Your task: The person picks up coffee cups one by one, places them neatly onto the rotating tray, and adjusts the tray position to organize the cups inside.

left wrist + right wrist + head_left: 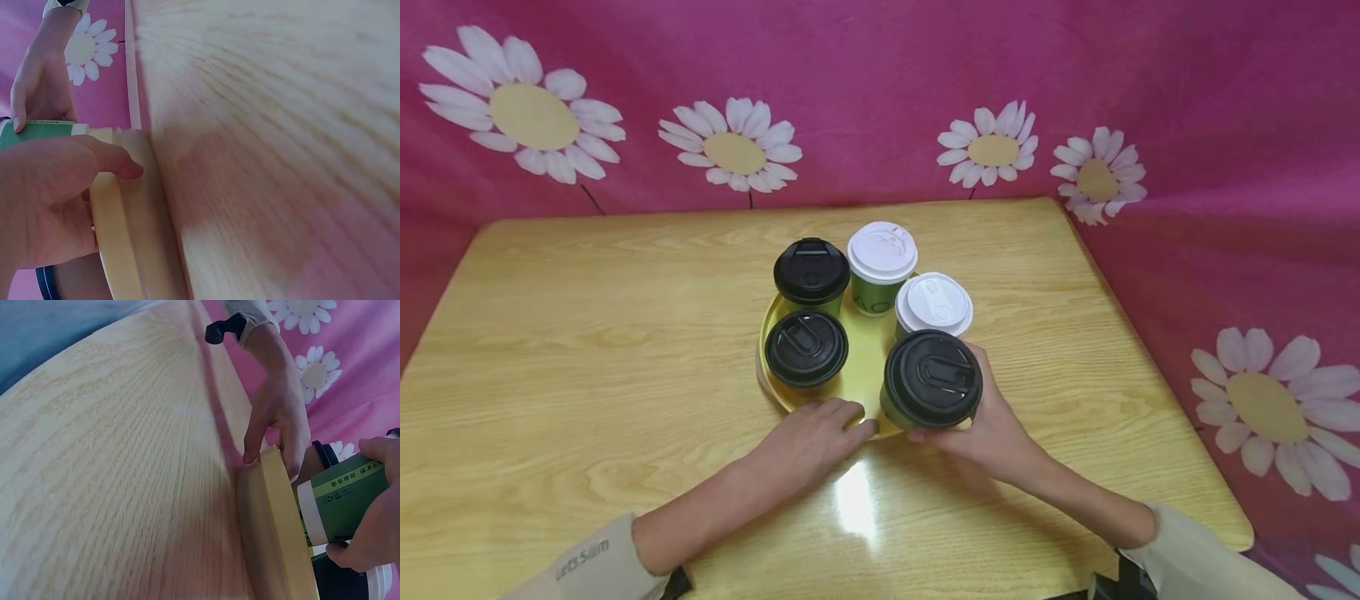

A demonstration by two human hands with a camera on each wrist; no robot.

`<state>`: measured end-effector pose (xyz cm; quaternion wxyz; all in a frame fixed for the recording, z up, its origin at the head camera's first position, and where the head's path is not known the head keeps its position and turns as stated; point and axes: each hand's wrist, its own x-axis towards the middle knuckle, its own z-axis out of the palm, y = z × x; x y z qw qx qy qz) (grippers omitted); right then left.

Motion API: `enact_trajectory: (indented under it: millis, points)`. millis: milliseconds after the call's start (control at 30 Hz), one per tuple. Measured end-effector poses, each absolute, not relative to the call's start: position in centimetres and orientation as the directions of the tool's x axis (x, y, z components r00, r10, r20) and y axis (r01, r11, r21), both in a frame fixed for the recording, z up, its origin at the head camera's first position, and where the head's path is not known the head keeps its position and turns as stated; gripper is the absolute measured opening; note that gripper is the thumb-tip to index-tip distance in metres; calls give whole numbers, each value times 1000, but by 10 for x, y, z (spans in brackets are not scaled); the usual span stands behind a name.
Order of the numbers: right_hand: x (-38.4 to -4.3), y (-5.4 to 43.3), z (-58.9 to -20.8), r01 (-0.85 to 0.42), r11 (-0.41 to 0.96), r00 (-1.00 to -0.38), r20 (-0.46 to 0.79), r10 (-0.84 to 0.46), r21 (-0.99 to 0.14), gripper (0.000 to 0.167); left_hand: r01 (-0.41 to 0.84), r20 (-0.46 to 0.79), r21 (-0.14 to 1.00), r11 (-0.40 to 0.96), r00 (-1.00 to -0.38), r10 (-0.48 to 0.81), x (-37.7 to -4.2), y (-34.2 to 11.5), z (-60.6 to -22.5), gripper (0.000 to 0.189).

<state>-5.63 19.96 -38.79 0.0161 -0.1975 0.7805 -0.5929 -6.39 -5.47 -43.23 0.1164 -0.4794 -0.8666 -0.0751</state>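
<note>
A round yellow tray (867,360) sits on the table, carrying several lidded paper coffee cups. My left hand (811,440) pinches its near rim, thumb on the outer side and fingers inside, as the right wrist view shows. My right hand (1000,435) grips a green paper coffee cup (350,494) with a black lid (932,379) at the tray's near right; whether its base touches the tray I cannot tell. Two black-lidded cups, one behind (811,273) and one in front (807,348), stand on the left. Two white-lidded cups (882,254) (934,304) stand at the back and right.
The wood-grain table (587,358) spreads out around the tray. A pink cloth (865,100) with white daisies hangs behind the table and along its right side. Light glares off the tabletop just in front of the tray.
</note>
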Motion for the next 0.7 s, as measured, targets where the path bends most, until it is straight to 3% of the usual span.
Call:
enact_trajectory:
  millis: [400,700]
  points:
    - [-61,192,-388,-256,233,-933,177,-313,-938,97,844,254,15,536,-522,814,-65,-56,-429,29]
    - [-67,183,-389,-284,187,-911,204,-357,-940,98,839,258,101,535,-542,800,-64,-58,-429,27]
